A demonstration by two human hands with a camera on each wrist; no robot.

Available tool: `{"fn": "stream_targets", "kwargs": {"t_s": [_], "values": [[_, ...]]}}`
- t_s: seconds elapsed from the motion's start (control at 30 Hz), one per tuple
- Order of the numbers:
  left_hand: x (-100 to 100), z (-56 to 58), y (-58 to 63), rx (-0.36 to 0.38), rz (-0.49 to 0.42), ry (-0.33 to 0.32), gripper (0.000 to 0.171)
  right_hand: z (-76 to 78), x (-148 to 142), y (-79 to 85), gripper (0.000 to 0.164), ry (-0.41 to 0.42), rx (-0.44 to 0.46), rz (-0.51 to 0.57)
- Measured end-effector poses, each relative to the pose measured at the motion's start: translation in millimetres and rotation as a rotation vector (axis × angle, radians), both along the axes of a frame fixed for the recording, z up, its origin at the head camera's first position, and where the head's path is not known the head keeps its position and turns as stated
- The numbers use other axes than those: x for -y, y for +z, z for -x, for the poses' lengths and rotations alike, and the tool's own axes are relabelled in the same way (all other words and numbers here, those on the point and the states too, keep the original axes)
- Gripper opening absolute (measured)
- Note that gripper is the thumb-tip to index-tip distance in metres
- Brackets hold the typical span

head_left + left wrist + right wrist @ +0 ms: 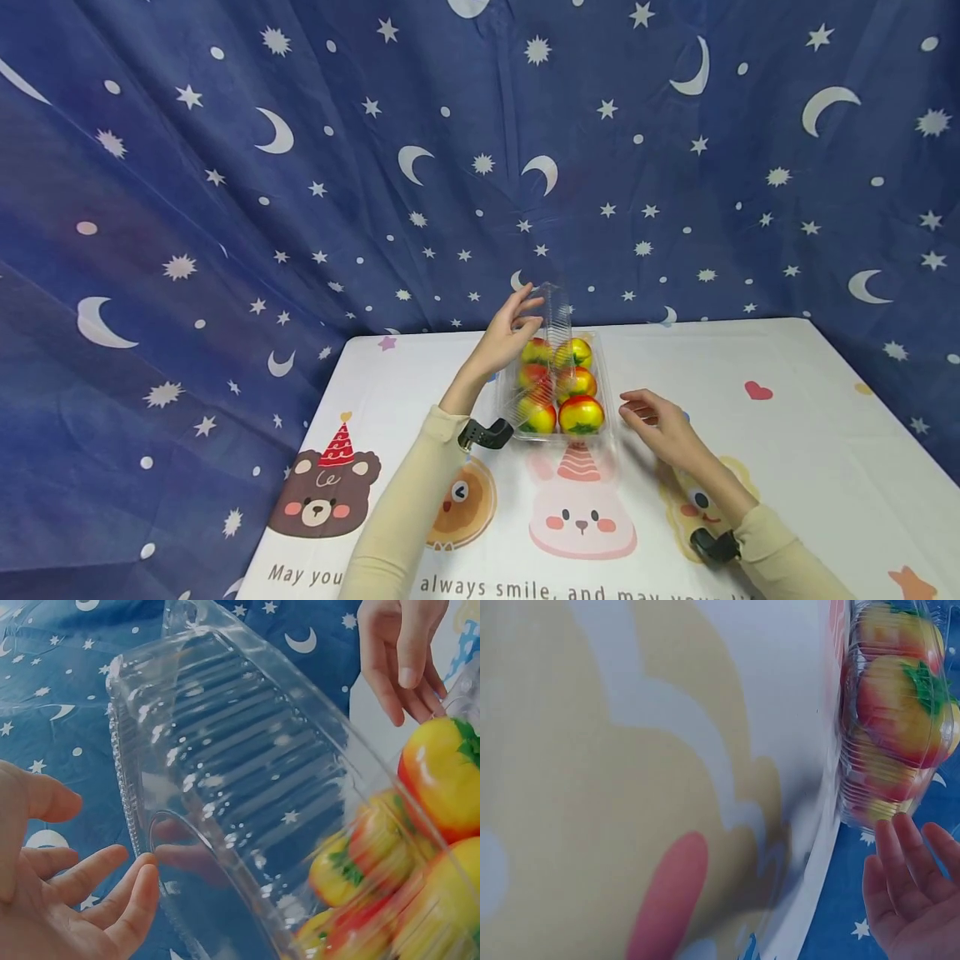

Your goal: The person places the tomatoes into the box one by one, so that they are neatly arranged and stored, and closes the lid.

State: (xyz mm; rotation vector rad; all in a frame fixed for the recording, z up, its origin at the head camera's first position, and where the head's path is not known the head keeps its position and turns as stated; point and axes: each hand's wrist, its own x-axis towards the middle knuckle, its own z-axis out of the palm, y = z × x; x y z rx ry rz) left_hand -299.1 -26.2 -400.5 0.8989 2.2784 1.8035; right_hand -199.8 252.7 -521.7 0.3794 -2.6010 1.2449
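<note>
A clear plastic clamshell box [609, 408] holds several round red-and-yellow fruits [581, 415] with green leafy tops, set in two rows. Its ribbed lid [232, 735] stands tilted up over the left row. My left hand [512, 329] is at the lid's outer side, fingers loosely bent and spread; in the left wrist view the fingertips [146, 862] come right at the lid's edge. On the other side, my right hand [660, 425] hovers just right of the box with relaxed fingers and nothing in them. In the right wrist view its fingertips [904, 819] overlap the box's end.
A white tablecloth [750, 467] printed with cartoon animals and lettering covers the table. Behind it hangs a dark blue curtain [480, 192] with moons and stars, close to the table's far edge. Both wrists wear black bands [486, 434].
</note>
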Motion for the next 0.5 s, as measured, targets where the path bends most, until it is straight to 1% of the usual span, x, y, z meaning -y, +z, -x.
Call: {"fn": "stream_targets", "kwargs": {"t_s": [0.07,0.13,0.3,0.4,0.5], "values": [[-3,-0.2,-2.0,0.010,-0.002,-0.008,0.062,0.2,0,-0.8,0.028,0.008,0.004,0.013],[-6,-0.6,-3.9,0.012,-0.002,-0.016,0.062,0.7,0,-1.5,0.028,0.026,0.018,0.047],[-13,-3.4,-7.2,0.020,0.004,-0.028,0.062,0.8,0,-0.9,0.027,0.061,0.095,0.174],[-18,-4.2,-9.9,0.016,0.012,-0.022,0.062,-3.7,3,9.9,0.026,0.067,0.151,0.237],[-22,-4.1,-13.5,0.008,0.022,-0.013,0.062,-9.9,8,24.5,0.026,0.071,0.189,0.255]]}}
